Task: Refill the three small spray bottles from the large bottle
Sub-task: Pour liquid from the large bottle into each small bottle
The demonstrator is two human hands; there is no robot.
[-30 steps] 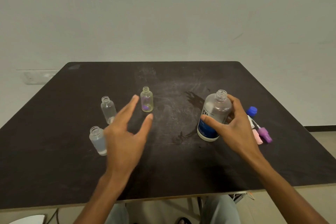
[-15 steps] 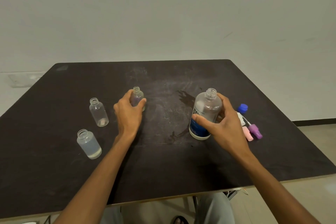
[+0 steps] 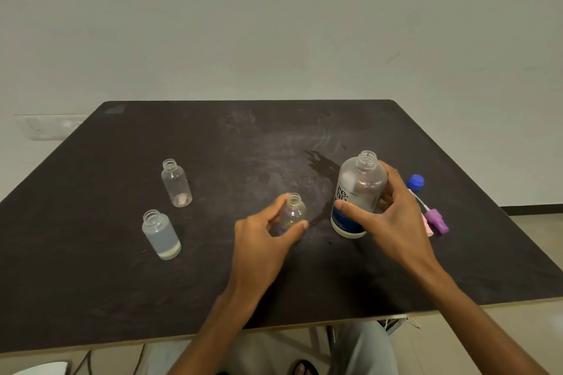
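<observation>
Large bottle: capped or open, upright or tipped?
Open and upright. The large bottle shows a bare threaded neck, base on the table, right hand wrapped around it. A blue cap lies beside it.

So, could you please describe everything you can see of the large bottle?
The large bottle looks like clear plastic with a threaded neck, uncapped. A white label with dark letters sits above a blue band. It stands upright on the dark table, right of centre. The right hand wraps around it, thumb across the front. Its fill level is unclear.
</observation>
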